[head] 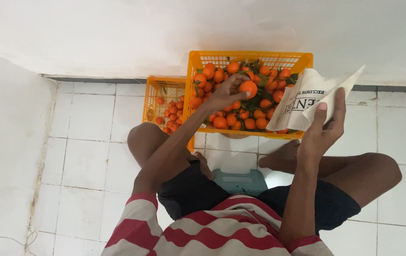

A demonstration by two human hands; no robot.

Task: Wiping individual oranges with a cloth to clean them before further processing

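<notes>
An orange plastic crate [248, 57] full of small oranges with green leaves stands in front of me against the wall. My left hand [226, 91] reaches into it and grips one orange [248, 88] at the top of the pile. My right hand [325, 125] holds a white cloth bag [307, 97] with dark print, open beside the crate's right edge.
A second, lower orange crate [162, 87] with fewer oranges stands to the left of the full one. I sit on a small grey-green stool [238, 181] on white floor tiles, knees spread. White walls close in at the left and behind the crates.
</notes>
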